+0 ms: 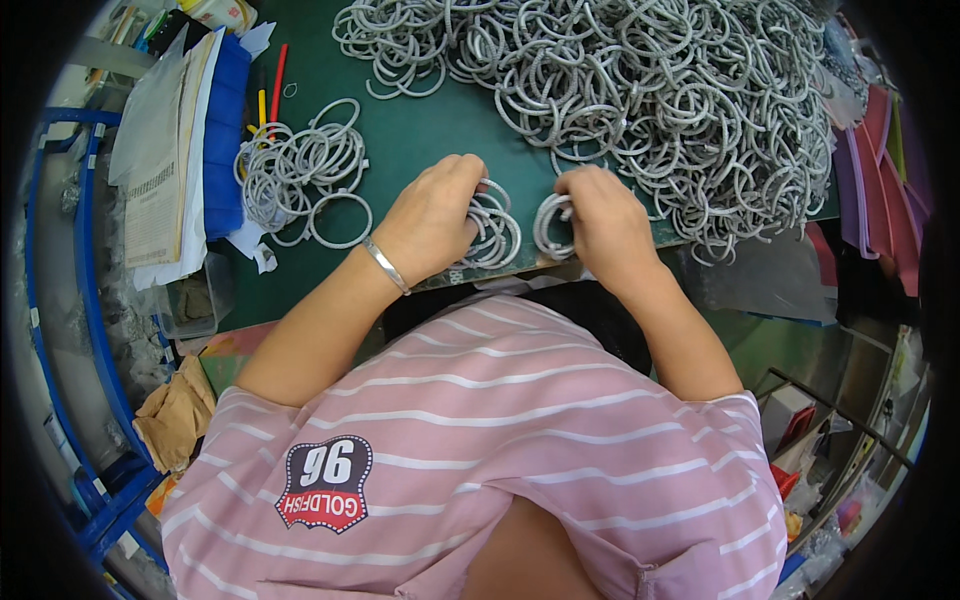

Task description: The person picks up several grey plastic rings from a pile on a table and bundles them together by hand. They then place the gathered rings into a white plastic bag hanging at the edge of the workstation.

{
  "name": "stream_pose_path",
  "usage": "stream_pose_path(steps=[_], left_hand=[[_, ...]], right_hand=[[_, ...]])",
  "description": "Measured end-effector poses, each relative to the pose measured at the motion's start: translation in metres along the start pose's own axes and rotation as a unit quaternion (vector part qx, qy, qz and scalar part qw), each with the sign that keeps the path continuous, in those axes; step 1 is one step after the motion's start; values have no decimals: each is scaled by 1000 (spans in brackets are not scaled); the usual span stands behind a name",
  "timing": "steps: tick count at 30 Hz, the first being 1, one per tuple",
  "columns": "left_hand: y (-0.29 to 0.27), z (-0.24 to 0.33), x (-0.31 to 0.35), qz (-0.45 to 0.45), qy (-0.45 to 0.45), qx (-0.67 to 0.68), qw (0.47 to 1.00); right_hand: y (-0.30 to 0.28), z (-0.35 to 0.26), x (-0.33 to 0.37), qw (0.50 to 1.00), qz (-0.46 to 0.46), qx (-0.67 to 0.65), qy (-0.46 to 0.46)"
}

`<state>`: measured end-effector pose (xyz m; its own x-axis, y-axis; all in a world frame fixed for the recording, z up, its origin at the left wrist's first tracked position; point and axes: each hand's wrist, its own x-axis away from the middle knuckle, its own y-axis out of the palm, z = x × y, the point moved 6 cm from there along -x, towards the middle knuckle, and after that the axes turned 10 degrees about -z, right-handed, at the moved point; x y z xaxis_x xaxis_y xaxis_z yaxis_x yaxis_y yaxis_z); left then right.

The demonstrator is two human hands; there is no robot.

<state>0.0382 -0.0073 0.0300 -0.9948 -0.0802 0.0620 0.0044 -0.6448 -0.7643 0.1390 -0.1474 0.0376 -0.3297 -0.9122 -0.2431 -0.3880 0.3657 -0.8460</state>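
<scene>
My left hand [432, 220], a silver bangle on its wrist, grips a bunch of silver glittery rings [495, 235] near the front edge of the green table [420, 140]. Close beside it, my right hand [608, 225] holds a smaller bunch of the same rings [550, 225]. A big loose heap of silver rings [650, 90] covers the table's far and right part, just beyond my right hand. A smaller sorted pile of rings [300, 170] lies to the left of my left hand.
Papers and a blue folder [190, 140] lie at the table's left edge, with pencils beside them. A blue metal frame [70, 330] runs down the left. Purple and red sheets [880, 180] stand at the right. Brown paper [175, 415] lies lower left.
</scene>
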Motion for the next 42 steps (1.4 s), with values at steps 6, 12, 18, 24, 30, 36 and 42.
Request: stream_pose_path(steps=[6,12,18,24,30,36,42], left_hand=[[4,-1,5,-62,9,-22,998],[2,6,11,-9,26,-49,998],[11,-6,20,-15,-136,157,978],[37,10,24,-70,-181,396,897],[119,42,47,-267,-272,686,621],[166,15,47,-98,-350,783,505],[204,-29,25,-15,-383,773,506]], right_hand=[[0,40,61,782,-213,-517,274],[41,76,131,655,-333,-541,409],[90,105,120,554,-179,-648,491],[118,122,120,718,-353,-409,439],[104,97,125,740,-411,-431,313],[86,70,127,657,-406,-528,352],[74,69,114,800,-338,-374,325]])
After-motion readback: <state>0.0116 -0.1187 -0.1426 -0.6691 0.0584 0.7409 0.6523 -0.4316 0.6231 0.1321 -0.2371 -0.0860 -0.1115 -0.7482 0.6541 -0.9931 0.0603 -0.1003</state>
